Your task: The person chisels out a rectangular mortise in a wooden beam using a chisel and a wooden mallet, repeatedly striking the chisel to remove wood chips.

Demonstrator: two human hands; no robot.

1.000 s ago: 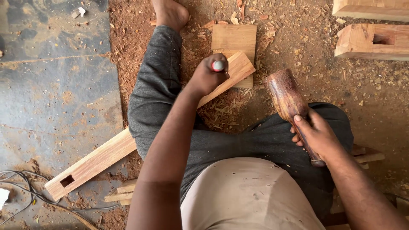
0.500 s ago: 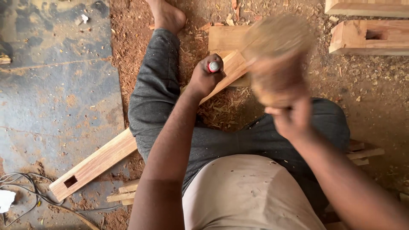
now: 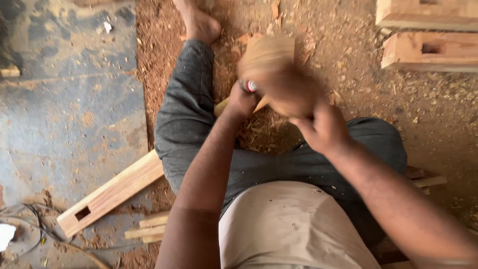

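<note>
Cables (image 3: 30, 219) snake along the bottom left corner of the concrete floor (image 3: 64, 114), next to a white scrap at the very edge. Just right of them the long wooden rail (image 3: 112, 192) lies on a slant, one end with a small rectangular slot near that corner, the rest running up and right under your leg toward the sawdust patch (image 3: 259, 132). A few thin offcuts (image 3: 147, 230) sit just below it.

Your left hand (image 3: 241, 102) is fisted tight around a chisel handle (image 3: 252, 86) — only the red-and-white butt end pokes out of the top of your fist, the blade is hidden. It's planted on the rail's upper end, right in the shavings between your knees.

Your right hand (image 3: 323, 129) is curled shut around the wooden mallet (image 3: 271, 69), which is a big blur just above and right of the chisel butt; can't tell if it's touching.

Over at the top right corner, on the sawdusty ground, two more wooden blocks (image 3: 428, 50) lie stacked side by side — the nearer one has a mortise hole cut in its face.
</note>
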